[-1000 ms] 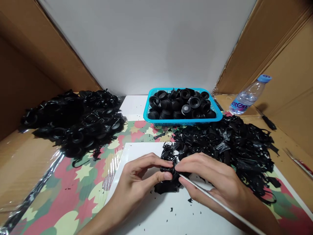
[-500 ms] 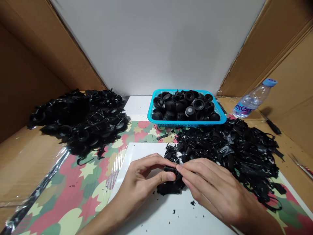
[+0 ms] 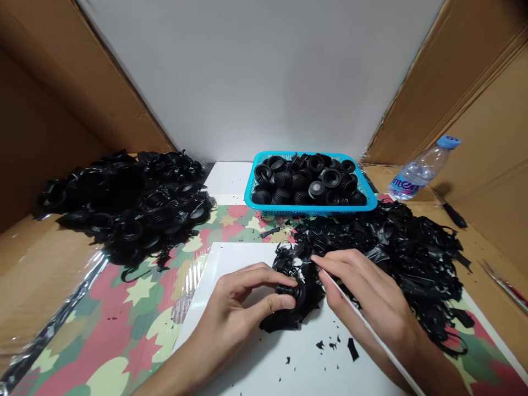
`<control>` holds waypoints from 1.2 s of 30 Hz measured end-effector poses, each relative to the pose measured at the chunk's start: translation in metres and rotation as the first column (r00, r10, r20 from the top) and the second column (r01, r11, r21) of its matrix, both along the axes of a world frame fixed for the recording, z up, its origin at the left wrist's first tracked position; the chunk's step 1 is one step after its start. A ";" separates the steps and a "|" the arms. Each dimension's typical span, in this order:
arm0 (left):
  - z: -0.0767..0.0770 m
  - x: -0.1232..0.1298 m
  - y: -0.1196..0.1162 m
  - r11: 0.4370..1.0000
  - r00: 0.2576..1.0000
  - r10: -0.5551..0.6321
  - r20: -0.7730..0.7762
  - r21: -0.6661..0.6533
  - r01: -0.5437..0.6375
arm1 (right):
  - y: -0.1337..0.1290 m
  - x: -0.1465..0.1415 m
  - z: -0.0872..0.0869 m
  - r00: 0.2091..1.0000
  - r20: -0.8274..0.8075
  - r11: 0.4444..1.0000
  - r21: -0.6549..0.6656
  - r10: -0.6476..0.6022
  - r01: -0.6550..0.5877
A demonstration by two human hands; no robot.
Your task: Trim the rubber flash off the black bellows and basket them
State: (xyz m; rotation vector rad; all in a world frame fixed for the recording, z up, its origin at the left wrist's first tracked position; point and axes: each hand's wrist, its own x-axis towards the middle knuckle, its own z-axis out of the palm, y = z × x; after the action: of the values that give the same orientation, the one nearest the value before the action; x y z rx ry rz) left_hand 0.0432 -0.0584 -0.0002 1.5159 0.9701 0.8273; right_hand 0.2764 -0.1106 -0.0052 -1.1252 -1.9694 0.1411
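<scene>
The left hand [image 3: 243,301] kept its fingers pinched around a black part [image 3: 286,289], at six o'clock from the blue basket [image 3: 311,208]. The right hand [image 3: 367,291], fingers closed on a white stick [image 3: 373,333], had withdrawn toward two o'clock, apparently between passes.

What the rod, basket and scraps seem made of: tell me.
Rod: metal or plastic, unclear; pale, smooth-looking finish.
Basket: likely plastic, glossy blue; moulded-looking lattice walls.
Scraps: rubber or soft plastic, matte to shiny; thin curls fit either.
</scene>
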 end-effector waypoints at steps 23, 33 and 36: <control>-0.001 -0.005 -0.004 0.944 0.999 0.018 -0.030 0.329 -0.007 | 0.001 -0.006 -0.004 0.956 -0.160 0.952 -0.143 0.247 -0.270; -0.004 -0.006 -0.001 0.938 0.999 0.011 -0.036 0.346 0.002 | 0.003 -0.008 -0.003 0.971 -0.057 0.971 -0.056 0.231 -0.234; -0.004 -0.006 -0.003 0.943 0.999 0.016 -0.050 0.333 0.001 | 0.004 -0.013 -0.006 0.977 -0.032 0.977 -0.038 0.209 -0.210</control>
State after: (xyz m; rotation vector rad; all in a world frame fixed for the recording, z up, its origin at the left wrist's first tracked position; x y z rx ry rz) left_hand 0.0372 -0.0619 -0.0042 1.8310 0.9056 0.9993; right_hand 0.2637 -0.1068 -0.0107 -0.9336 -2.0652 0.3080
